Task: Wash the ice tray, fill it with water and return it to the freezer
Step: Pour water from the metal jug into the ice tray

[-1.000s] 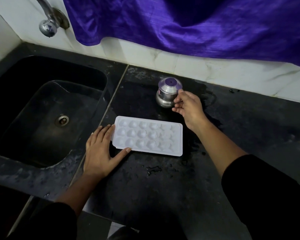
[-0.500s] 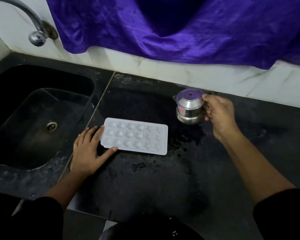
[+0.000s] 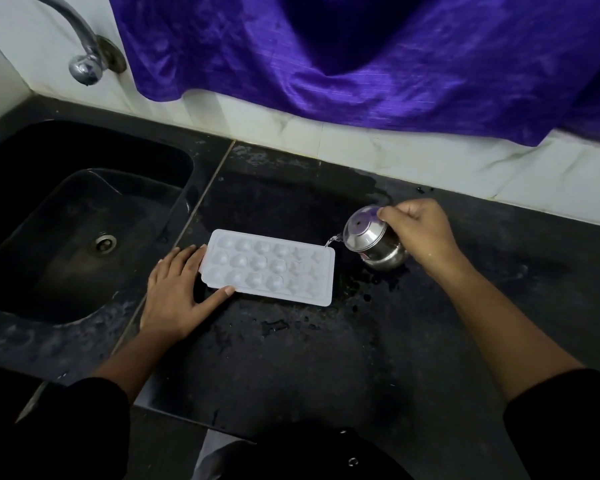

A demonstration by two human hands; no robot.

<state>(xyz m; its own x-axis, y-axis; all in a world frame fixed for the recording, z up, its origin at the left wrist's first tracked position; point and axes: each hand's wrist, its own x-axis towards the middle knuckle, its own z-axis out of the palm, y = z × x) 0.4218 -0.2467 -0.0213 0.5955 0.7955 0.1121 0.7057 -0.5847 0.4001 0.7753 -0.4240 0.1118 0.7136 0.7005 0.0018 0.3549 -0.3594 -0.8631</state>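
one head-worn view looks steeply down on the ice tray (image 3: 271, 268) from above and near, facing the tiled wall (image 3: 361, 140) beyond it. the sink (image 3: 84, 216) lies left of the tray; both forearms (image 3: 492, 323) reach in from the lower edge.

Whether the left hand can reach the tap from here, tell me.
Probably yes. The left hand lies flat against the ice tray; only the open sink separates it from the tap. Reaching would leave the tray unsteadied while the right hand pours from the steel pot.
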